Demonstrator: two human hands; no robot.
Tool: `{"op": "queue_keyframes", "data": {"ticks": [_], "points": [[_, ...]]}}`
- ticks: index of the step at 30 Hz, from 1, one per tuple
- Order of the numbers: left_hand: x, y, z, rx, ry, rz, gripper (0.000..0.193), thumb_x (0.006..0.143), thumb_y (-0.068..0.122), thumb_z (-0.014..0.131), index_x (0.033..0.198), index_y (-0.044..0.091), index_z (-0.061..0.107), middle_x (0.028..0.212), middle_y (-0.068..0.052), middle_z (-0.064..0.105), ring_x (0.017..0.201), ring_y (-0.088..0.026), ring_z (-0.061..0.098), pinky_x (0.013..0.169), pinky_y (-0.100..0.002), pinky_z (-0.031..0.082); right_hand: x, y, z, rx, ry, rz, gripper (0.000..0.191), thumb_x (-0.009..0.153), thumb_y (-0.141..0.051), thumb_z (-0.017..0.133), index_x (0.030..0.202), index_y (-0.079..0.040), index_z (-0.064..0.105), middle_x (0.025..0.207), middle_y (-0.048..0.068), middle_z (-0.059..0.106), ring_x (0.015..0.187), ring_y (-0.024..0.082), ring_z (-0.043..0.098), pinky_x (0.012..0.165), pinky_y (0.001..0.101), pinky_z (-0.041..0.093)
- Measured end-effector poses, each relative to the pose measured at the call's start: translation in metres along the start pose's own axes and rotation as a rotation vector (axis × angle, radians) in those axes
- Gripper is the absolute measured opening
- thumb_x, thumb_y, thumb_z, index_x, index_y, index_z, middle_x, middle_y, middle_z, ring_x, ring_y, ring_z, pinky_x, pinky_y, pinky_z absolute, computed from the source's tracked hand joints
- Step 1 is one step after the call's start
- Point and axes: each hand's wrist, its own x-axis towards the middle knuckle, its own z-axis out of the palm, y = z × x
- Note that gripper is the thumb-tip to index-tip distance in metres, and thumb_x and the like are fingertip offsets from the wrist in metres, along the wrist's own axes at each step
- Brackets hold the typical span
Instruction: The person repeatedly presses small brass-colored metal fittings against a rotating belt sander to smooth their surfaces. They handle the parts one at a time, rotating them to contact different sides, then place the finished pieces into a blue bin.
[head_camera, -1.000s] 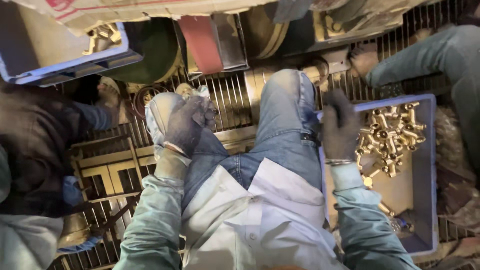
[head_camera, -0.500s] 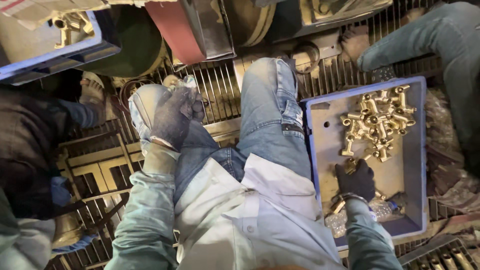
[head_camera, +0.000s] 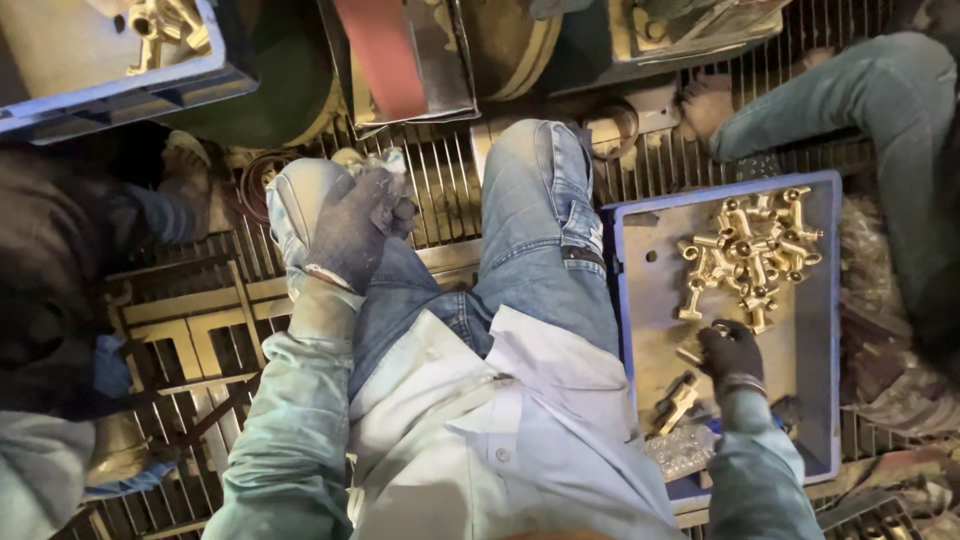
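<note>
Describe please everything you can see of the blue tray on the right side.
The blue tray is a shallow rectangular bin, plastic by its look, with a raised rim and a dusty grey floor. It lies flat on the metal grating, beside the person's right leg. A heap of brass fittings fills its far end; a few lie loose nearer. The gloved right hand reaches inside it, among the loose pieces.

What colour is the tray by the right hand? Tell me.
Blue tray, seen in the head view.
</note>
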Motion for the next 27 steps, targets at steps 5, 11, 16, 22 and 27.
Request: {"op": "queue_keyframes", "data": {"ticks": [5, 11, 16, 22, 27], "points": [[0.004, -0.007, 0.006, 0.101, -0.113, -0.067, 0.032, 0.101, 0.034, 0.06, 0.116, 0.006, 0.061, 0.092, -0.003, 0.069, 0.075, -0.014, 0.067, 0.064, -0.029, 0.052, -0.032, -0.047, -0.031, 0.697, -0.315, 0.019, 0.041, 0.097, -0.02, 0.063, 0.135, -0.008, 0.057, 0.113, 0.014, 0.064, 0.091, 0.029, 0.065, 0.088, 0.058, 0.053], [-0.011, -0.014, 0.055, 0.398, -0.516, 0.0, 0.042, 0.101, 0.04, 0.059, 0.126, 0.007, 0.057, 0.094, 0.002, 0.066, 0.074, -0.009, 0.063, 0.063, -0.025, 0.055, -0.103, -0.183, 0.006, 1.095, -1.202, -0.374, 0.05, 0.099, -0.022, 0.065, 0.142, -0.002, 0.051, 0.118, 0.026, 0.062, 0.091, 0.031, 0.065, 0.081, 0.0446, 0.053], [-0.056, 0.013, 0.051, 0.225, -0.478, -0.115, 0.043, 0.104, 0.041, 0.056, 0.123, 0.003, 0.06, 0.077, -0.002, 0.059, 0.058, -0.008, 0.05, 0.047, -0.023, 0.038, -0.138, -0.277, 0.054, 0.735, -1.455, -0.294, 0.083, 0.088, -0.019, 0.063, 0.167, -0.015, 0.035, 0.109, 0.023, 0.064, 0.073, 0.027, 0.063, 0.069, 0.0476, 0.06], [-0.087, 0.036, 0.019, 0.139, -0.055, 0.011, 0.037, 0.099, 0.035, 0.058, 0.119, 0.005, 0.067, 0.075, 0.001, 0.058, 0.052, -0.007, 0.048, 0.042, -0.022, 0.037, -0.151, -0.301, 0.088, 0.706, -1.198, -0.131, 0.086, 0.096, -0.059, 0.056, 0.156, 0.001, 0.046, 0.123, 0.019, 0.066, 0.093, 0.028, 0.066, 0.078, 0.0428, 0.058], [-0.088, 0.026, 0.005, 0.15, -0.059, 0.118, 0.036, 0.099, 0.037, 0.055, 0.118, 0.009, 0.066, 0.079, -0.001, 0.057, 0.056, -0.007, 0.049, 0.043, -0.022, 0.037, -0.139, -0.296, 0.114, 0.258, -0.749, -1.176, 0.07, 0.095, -0.047, 0.067, 0.142, 0.001, 0.049, 0.13, 0.015, 0.064, 0.121, 0.03, 0.064, 0.104, 0.0411, 0.053]]}}
